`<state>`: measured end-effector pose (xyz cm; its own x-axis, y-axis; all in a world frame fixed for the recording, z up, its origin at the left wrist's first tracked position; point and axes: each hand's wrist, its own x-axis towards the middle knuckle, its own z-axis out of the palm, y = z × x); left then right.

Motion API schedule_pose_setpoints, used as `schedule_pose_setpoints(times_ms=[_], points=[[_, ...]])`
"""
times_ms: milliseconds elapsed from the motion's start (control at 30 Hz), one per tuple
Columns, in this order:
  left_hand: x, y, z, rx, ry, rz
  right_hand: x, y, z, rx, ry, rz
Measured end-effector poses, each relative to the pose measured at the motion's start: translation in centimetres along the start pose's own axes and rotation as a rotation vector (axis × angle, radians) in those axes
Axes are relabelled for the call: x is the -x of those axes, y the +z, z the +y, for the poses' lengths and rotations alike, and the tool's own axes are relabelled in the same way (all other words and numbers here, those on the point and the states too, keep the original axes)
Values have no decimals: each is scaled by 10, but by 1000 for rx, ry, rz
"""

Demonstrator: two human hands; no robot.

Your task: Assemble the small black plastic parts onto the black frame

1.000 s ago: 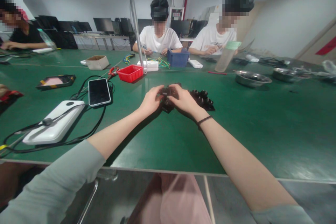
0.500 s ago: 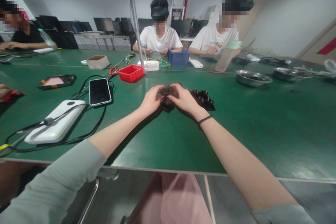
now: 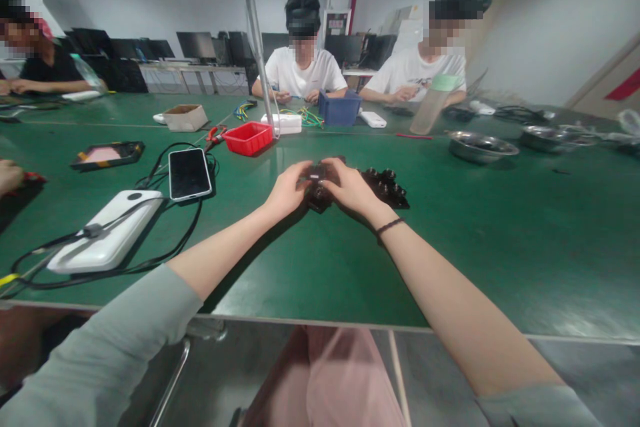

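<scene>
Between my hands is a small dark part point(image 3: 317, 173) with a pale patch on its face. My left hand point(image 3: 293, 187) grips it from the left, thumb and fingers bent round its side. From the right my right hand point(image 3: 347, 185) closes on the same part, its thumb in front. Just beneath sits another dark piece point(image 3: 319, 199) with a round feature on top; whether the two are joined I cannot tell. Beside my right hand a group of black parts with shiny round tops point(image 3: 387, 188) lies on the green table point(image 3: 310, 267). My fingertips are partly hidden.
To the left lie a phone point(image 3: 189, 175), a white power bank point(image 3: 107, 230) and black cables. A red tray point(image 3: 249, 139), a blue bin point(image 3: 340, 109) and a metal pole point(image 3: 257, 33) stand ahead. Metal bowls point(image 3: 483, 147) and a bottle point(image 3: 434, 105) are at right. Several people sit around.
Both hands stay almost in place on the dark part, which now shows a pale patch more clearly. Across the table, the person at right has shifted slightly to the right.
</scene>
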<state>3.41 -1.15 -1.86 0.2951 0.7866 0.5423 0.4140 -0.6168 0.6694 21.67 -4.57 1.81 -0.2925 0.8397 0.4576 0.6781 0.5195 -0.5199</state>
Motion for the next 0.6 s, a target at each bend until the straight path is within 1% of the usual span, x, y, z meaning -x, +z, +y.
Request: schedule_pose_setpoints(times_ms=[300,600], points=[[0,1,3,-1,-55,-6,1,-1,-4,16,36,-19],[0,0,3,-4,-43,-14,2,-1,-3,28,18,-6]])
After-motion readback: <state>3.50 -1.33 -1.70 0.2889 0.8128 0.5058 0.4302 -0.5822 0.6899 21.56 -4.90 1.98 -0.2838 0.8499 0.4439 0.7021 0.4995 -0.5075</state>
